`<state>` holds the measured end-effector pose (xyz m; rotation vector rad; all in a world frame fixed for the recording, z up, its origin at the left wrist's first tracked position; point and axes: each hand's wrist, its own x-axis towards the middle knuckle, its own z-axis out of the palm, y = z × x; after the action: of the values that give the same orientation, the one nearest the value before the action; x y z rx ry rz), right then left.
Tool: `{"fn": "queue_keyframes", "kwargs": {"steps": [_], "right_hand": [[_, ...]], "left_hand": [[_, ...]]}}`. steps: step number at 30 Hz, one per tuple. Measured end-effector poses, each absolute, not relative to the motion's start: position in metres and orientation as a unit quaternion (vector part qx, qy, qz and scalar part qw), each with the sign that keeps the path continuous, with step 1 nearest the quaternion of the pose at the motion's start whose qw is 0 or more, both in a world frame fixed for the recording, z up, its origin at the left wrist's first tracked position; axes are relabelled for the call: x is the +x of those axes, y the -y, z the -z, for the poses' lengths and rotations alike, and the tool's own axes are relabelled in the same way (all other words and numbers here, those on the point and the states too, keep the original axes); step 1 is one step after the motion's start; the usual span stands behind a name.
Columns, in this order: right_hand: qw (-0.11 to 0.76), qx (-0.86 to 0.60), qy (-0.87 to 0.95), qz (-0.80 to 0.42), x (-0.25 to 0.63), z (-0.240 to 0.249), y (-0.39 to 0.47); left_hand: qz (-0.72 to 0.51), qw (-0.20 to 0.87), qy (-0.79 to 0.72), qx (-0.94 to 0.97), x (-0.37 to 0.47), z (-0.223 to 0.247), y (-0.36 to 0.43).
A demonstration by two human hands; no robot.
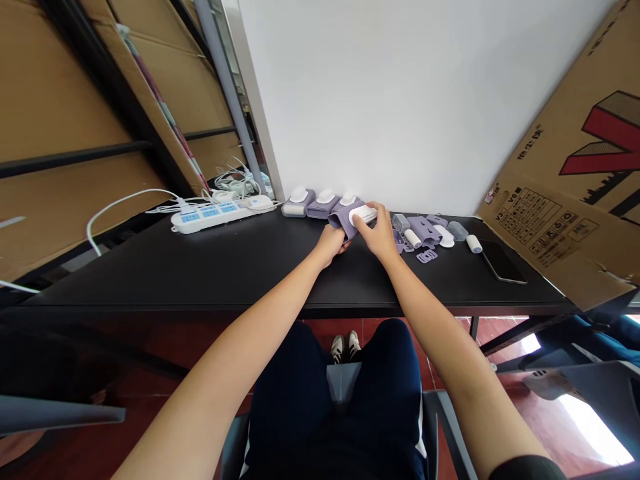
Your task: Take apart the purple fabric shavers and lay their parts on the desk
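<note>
The right hand's thumb presses on the face of a white piece while its fingers curl over the far edge, so the right hand has it in a firm pinch. The left hand grasps the lower end of a purple case; some of its fingers are hidden beneath, so I cannot tell how each one sits. Case and white piece are touching, held tilted between the two hands above the middle of the black table.

Just behind the hands, three purple boxes with white tops stand side by side along the white panel: a left box, a middle box and a right box, the last partly covered by the held case.

Beside the right hand lie loose parts: a white roll, a purple shell, a white oval piece, a flat purple piece and a clear container. Past them come a white cylinder and a dark phone, near a leaning cardboard sheet.

Well apart on the left, a power strip lies near tangled white cables.
</note>
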<state>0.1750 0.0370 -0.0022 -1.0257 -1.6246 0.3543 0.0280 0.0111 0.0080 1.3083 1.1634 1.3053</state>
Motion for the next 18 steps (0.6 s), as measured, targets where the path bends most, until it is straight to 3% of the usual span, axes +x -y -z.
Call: {"fn": "queue_keyframes", "kwargs": {"steps": [7, 13, 18], "right_hand": [[0.562, -0.413, 0.702, -0.145, 0.178, 0.003, -0.038], [0.566, -0.405, 0.65, -0.306, 0.178, 0.012, -0.055], [0.562, -0.386, 0.651, -0.333, 0.176, 0.013, -0.057]], "left_hand": [[-0.535, 0.455, -0.482, 0.524, 0.028, -0.01, -0.012], [-0.514, 0.436, -0.512, 0.532, 0.027, -0.01, -0.012], [-0.517, 0.425, -0.508, 0.542, 0.025, -0.01, -0.011]]}}
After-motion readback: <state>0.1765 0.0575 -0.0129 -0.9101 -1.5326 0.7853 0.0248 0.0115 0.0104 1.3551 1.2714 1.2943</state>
